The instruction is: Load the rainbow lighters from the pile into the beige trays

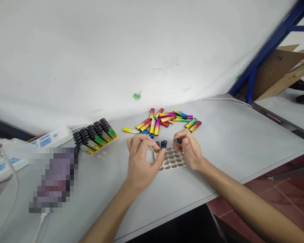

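A tan tray with a honeycomb of holes (pixel 172 161) lies on the white table (pixel 230 145) between my hands. Two lighters (pixel 161 144) stand upright in its far left holes. My left hand (pixel 142 158) rests at the tray's left edge, its fingers curled against those lighters. My right hand (pixel 190 150) hovers over the tray's right side, pinching a lighter (pixel 178 140) by its dark cap. Just behind the tray lies a loose pile of bright multicoloured lighters (pixel 167 119).
A filled tray of dark-capped lighters (pixel 95 136) leans at the left. White power strips (pixel 49 138) and cables lie at the far left beside a blurred object (pixel 55 179). A white wall stands behind. Blue shelving (pixel 266 50) and cardboard are at the right.
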